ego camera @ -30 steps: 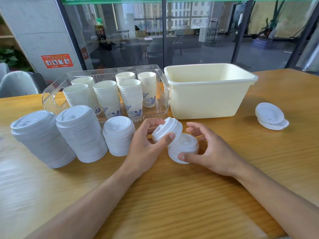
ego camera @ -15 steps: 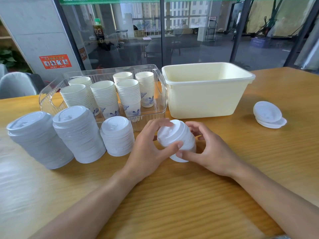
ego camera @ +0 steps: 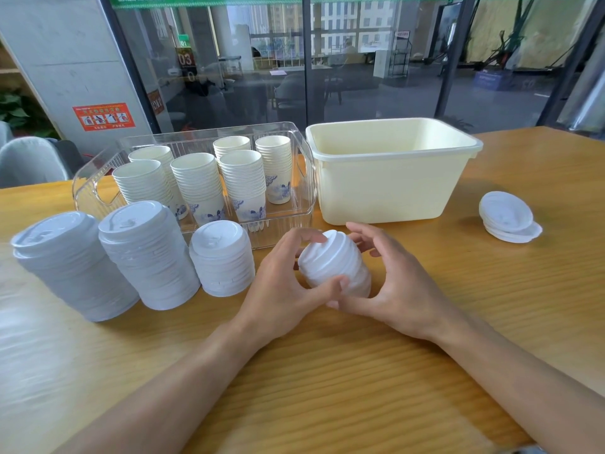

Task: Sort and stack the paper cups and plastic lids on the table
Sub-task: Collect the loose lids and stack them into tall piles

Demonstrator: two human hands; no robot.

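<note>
We are cupping the small lid stack between both hands on the table, left hand and right hand each curling around it; its axis is leaning up and away-left, toward the three finished lid stacks sitting just left, nearer our left hand

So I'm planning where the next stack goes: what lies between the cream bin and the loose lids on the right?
In the head view, only bare wooden table lies between the cream bin and the loose lids.
</note>
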